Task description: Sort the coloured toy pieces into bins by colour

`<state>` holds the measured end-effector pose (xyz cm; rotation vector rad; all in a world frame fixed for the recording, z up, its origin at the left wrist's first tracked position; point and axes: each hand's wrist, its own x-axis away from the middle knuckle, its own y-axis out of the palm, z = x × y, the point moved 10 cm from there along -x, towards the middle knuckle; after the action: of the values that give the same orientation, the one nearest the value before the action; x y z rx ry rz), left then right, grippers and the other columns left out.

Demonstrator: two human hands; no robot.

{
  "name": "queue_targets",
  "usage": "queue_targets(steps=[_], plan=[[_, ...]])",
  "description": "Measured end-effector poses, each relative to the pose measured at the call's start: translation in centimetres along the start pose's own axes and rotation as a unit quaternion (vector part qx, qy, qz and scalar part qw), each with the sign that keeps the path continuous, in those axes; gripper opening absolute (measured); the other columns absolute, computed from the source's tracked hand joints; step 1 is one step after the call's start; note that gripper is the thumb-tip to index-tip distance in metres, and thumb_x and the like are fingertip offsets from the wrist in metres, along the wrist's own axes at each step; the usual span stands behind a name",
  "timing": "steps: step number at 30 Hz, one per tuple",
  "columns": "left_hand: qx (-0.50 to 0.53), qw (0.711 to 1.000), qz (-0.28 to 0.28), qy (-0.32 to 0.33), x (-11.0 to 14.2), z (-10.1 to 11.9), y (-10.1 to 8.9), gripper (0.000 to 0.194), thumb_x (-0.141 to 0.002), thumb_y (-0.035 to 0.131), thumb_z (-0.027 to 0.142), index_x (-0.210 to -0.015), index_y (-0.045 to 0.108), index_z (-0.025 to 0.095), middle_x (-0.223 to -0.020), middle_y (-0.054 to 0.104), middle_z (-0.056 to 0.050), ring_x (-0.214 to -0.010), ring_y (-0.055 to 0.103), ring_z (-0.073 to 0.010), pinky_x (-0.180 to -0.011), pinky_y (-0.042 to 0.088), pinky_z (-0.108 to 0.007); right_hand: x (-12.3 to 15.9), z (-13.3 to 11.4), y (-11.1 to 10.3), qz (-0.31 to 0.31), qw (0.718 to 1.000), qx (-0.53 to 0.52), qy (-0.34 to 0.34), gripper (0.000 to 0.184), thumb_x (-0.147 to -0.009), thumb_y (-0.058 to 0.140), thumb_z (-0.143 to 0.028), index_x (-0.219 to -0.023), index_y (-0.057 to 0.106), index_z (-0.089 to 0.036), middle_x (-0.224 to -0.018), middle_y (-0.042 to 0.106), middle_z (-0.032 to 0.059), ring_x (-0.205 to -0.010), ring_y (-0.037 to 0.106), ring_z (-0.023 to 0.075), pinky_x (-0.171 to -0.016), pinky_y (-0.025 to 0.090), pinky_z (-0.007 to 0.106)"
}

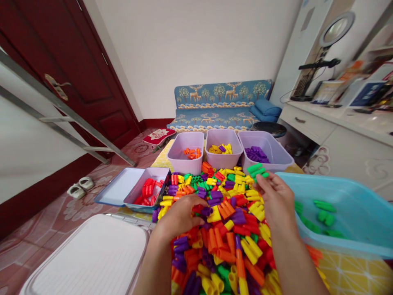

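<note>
Right hand (278, 198) — fingers clamped on green pieces (257, 171); left hand (181, 215) at mixed pile (227, 246), can't tell grip. Likely colour sorting — next move seemingly calls for release over blue tub (365, 213).

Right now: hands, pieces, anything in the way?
Right hand pinching green pieces, near blue tub. Left hand in mixed pile, grip unclear. Left hand hides some of pile.

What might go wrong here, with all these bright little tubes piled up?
The green plastic tubes in the right hand might slip into the multicoloured plastic pile. Colours might also get mixed: a purple plastic tube appears to lie among the yellow plastic tubes in the middle lilac plastic tub.
</note>
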<state>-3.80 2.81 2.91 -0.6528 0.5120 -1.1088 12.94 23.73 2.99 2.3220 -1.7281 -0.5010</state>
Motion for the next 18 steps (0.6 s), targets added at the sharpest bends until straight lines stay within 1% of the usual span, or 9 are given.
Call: queue_targets(steps=[2, 4, 7, 9, 11, 13, 15, 16, 18], plan=[[0.000, 1.000, -0.008, -0.002, -0.4, -0.1, 0.6, 0.032, -0.068, 0.072, 0.019, -0.099, 0.074, 0.025, -0.103, 0.072, -0.006, -0.099, 0.064, -0.0245, -0.090, 0.046, -0.032, -0.4, -0.6, -1.7, 0.062, 0.993, -0.099, -0.016, 0.026, -0.064, 0.081, -0.028, -0.080, 0.063, -0.018, -0.075, 0.065, -0.0032, -0.062, 0.059, 0.0072, -0.062, 0.049, 0.020], [0.002, 1.000, 0.004, 0.003, -0.8, -0.4, 0.9, 0.028, -0.072, 0.068, 0.019, -0.099, 0.074, 0.025, -0.102, 0.072, -0.006, -0.097, 0.064, -0.0239, -0.088, 0.047, -0.032, -0.7, -0.9, -3.1, 0.101, 0.978, -0.179, -0.033, 0.020, -0.069, 0.077, -0.023, -0.076, 0.059, -0.018, -0.079, 0.066, -0.0014, -0.069, 0.062, 0.0071, -0.067, 0.051, 0.019], [-0.001, 0.999, 0.045, 0.008, -1.4, -1.3, 0.9, 0.025, -0.073, 0.065, 0.017, -0.095, 0.074, 0.024, -0.098, 0.073, -0.006, -0.094, 0.064, -0.0241, -0.087, 0.047, -0.032, -1.1, -0.7, -4.2, 0.120, 0.962, -0.245, -0.032, 0.013, -0.084, 0.063, -0.030, -0.079, 0.058, -0.019, -0.092, 0.067, 0.0046, -0.088, 0.066, 0.0112, -0.078, 0.053, 0.024], [0.004, 0.996, 0.085, -0.016, -1.7, -2.3, 0.7, 0.022, -0.075, 0.063, 0.017, -0.094, 0.074, 0.022, -0.093, 0.073, -0.007, -0.090, 0.065, -0.0250, -0.084, 0.047, -0.033, -1.2, -0.1, -4.0, 0.103, 0.962, -0.251, -0.002, 0.022, -0.092, 0.050, -0.037, -0.084, 0.059, -0.019, -0.102, 0.066, 0.0087, -0.100, 0.064, 0.0143, -0.083, 0.054, 0.028], [0.038, 0.991, 0.124, -0.036, -2.0, -2.7, 0.5, 0.020, -0.080, 0.059, 0.021, -0.095, 0.072, 0.019, -0.089, 0.073, -0.006, -0.087, 0.064, -0.0247, -0.081, 0.047, -0.033, -1.1, 0.5, -2.9, 0.069, 0.971, -0.228, 0.037, 0.030, -0.093, 0.043, -0.043, -0.091, 0.061, -0.019, -0.110, 0.064, 0.0109, -0.100, 0.064, 0.0152, -0.082, 0.055, 0.030], [0.102, 0.986, 0.129, -0.025, -2.4, -2.0, 0.8, 0.022, -0.086, 0.053, 0.027, -0.097, 0.070, 0.017, -0.090, 0.072, -0.005, -0.088, 0.063, -0.0233, -0.080, 0.047, -0.031, -0.3, 1.0, -0.9, 0.014, 0.981, -0.176, 0.079, 0.031, -0.090, 0.047, -0.045, -0.097, 0.063, -0.019, -0.108, 0.066, 0.0100, -0.089, 0.066, 0.0145, -0.073, 0.055, 0.027], [0.172, 0.979, 0.112, 0.004, -2.7, -0.5, 1.4, 0.027, -0.089, 0.050, 0.032, -0.101, 0.069, 0.017, -0.095, 0.071, -0.004, -0.091, 0.062, -0.0221, -0.081, 0.046, -0.029, 1.0, 1.5, 1.8, -0.072, 0.987, -0.088, 0.113, 0.032, -0.084, 0.057, -0.046, -0.100, 0.065, -0.019, -0.101, 0.069, 0.0080, -0.076, 0.065, 0.0139, -0.062, 0.053, 0.024], [0.200, 0.974, 0.102, 0.016, -2.8, 0.2, 1.7, 0.028, -0.090, 0.050, 0.034, -0.103, 0.069, 0.017, -0.097, 0.071, -0.005, -0.092, 0.062, -0.0219, -0.082, 0.046, -0.029, 1.8, 1.7, 3.4, -0.128, 0.984, -0.033, 0.122, 0.032, -0.080, 0.063, -0.044, -0.101, 0.066, -0.019, -0.096, 0.071, 0.0071, -0.071, 0.064, 0.0139, -0.059, 0.051, 0.023], [0.239, 0.967, 0.084, 0.028, -2.9, 1.2, 2.2, 0.029, -0.089, 0.053, 0.036, -0.104, 0.069, 0.017, -0.098, 0.071, -0.005, -0.093, 0.062, -0.0217, -0.083, 0.045, -0.029, 3.7, 2.0, 6.2, -0.238, 0.961, 0.080, 0.115, 0.033, -0.074, 0.070, -0.041, -0.099, 0.069, -0.019, -0.091, 0.072, 0.0059, -0.066, 0.063, 0.0145, -0.056, 0.049, 0.024]])
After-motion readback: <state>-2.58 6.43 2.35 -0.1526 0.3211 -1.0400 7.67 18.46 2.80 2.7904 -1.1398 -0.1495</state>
